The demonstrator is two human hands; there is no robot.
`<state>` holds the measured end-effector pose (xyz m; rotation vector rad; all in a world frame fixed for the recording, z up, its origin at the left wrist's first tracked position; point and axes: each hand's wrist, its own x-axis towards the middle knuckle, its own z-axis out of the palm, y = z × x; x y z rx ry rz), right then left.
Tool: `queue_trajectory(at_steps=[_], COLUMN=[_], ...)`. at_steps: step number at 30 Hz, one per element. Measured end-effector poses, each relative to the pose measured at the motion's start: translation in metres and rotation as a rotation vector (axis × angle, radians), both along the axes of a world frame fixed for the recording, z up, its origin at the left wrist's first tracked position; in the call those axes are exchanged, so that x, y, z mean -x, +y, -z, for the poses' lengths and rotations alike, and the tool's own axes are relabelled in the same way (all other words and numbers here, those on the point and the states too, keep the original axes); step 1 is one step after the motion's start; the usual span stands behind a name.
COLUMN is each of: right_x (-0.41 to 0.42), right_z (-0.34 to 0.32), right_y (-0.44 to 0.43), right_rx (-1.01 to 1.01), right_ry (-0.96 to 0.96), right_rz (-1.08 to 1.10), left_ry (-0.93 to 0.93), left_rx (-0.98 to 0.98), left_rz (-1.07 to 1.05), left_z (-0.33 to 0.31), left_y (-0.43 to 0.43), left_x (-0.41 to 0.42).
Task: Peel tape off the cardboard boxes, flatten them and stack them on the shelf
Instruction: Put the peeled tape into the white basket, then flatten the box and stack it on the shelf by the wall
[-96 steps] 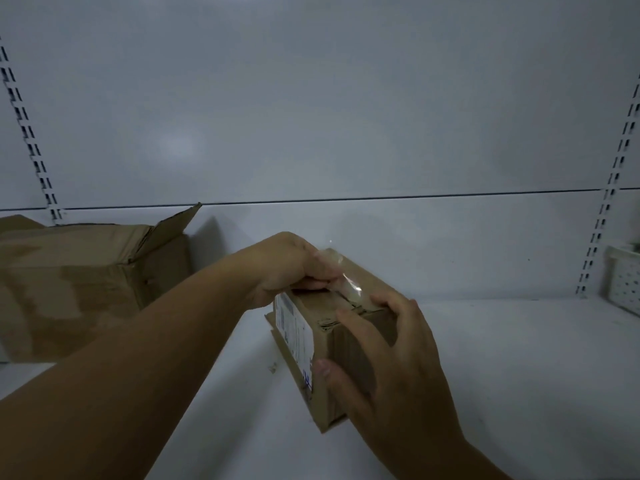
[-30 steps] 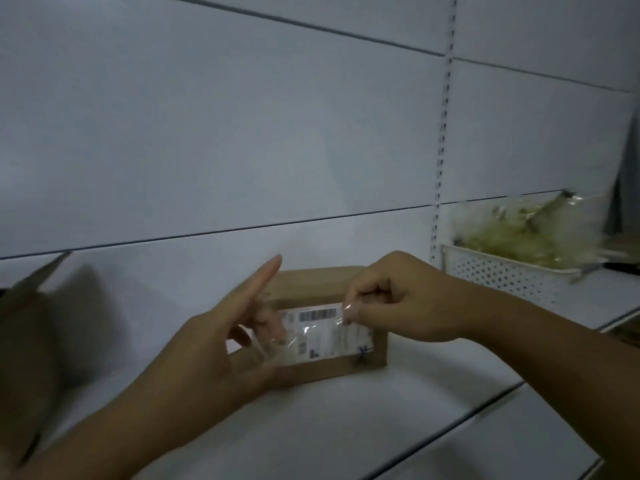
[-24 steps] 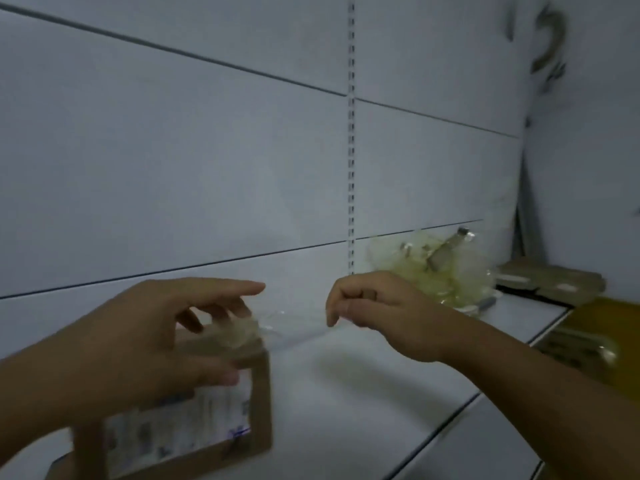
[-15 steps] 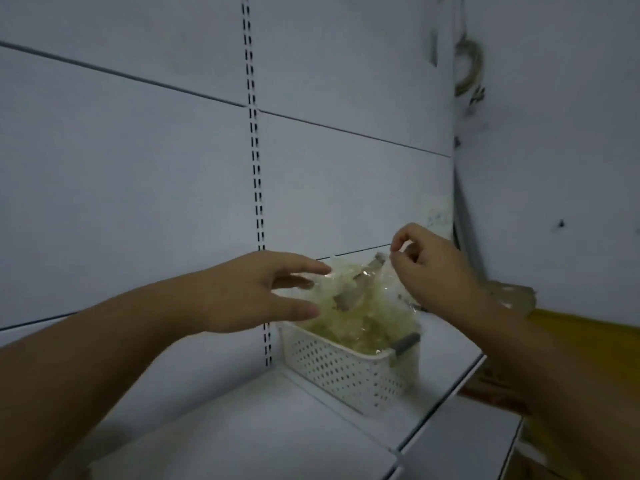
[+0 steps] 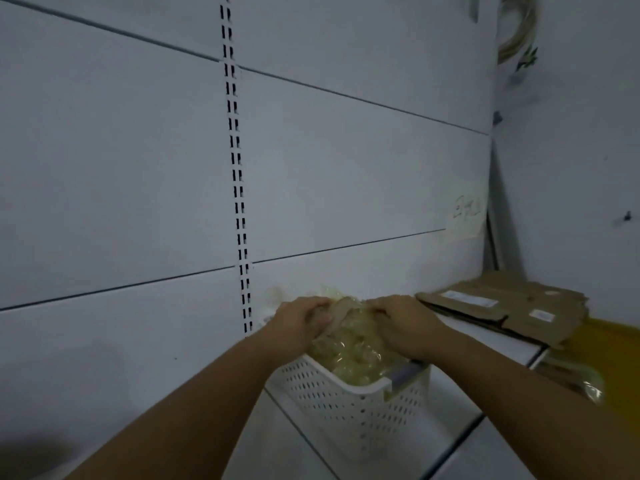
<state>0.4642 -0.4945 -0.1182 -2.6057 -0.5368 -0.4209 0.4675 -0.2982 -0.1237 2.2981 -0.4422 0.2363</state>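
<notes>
White basket (image 5: 346,384) sits under both grips, holding the tape wad (image 5: 353,351). Left hand (image 5: 304,323) and right hand (image 5: 405,327) clutch that wad with curled fingers. Flattened boxes (image 5: 502,306) lie stacked on the shelf (image 5: 479,337), beyond the right grip. Assessment: task partly complete; no unflattened boxes in view.

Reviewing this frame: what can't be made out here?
Head view only:
1. Right hand: fingertips sunk in the tape wad, so gripping or pressing is unclear.
2. Wall note: writing too small.
3. Flattened cardboard: labels blurred.
4. Basket: its inside hidden by the tape wad and its wall.
</notes>
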Motion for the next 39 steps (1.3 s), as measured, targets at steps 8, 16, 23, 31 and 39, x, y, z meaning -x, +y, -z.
queue_trajectory(at_steps=[8,16,23,31,39], right_x=[0.004,0.013,0.017,0.018,0.058], right_z=[-0.030,-0.012,-0.008,-0.007,-0.021], right_y=[0.011,0.037,0.045,0.043,0.057], right_rx=[-0.399,0.256,0.200,-0.220,-0.205], right_ry=[-0.274,-0.199,-0.241,-0.325,-0.783], right_rz=[0.071,-0.100,-0.010,0.049,0.142], left_ry=[-0.015,0.204,0.264,0.111,0.156], left_rx=[0.007,0.032,0.577,0.149,-0.133], left_rz=[-0.024,0.067,-0.032,-0.183,-0.183], left_z=[0.000,-0.006,-0.043,-0.075,-0.094], left_y=[-0.003,0.015,0.051,0.075,0.147], left_x=[0.005,0.027,0.054,0.093,0.145])
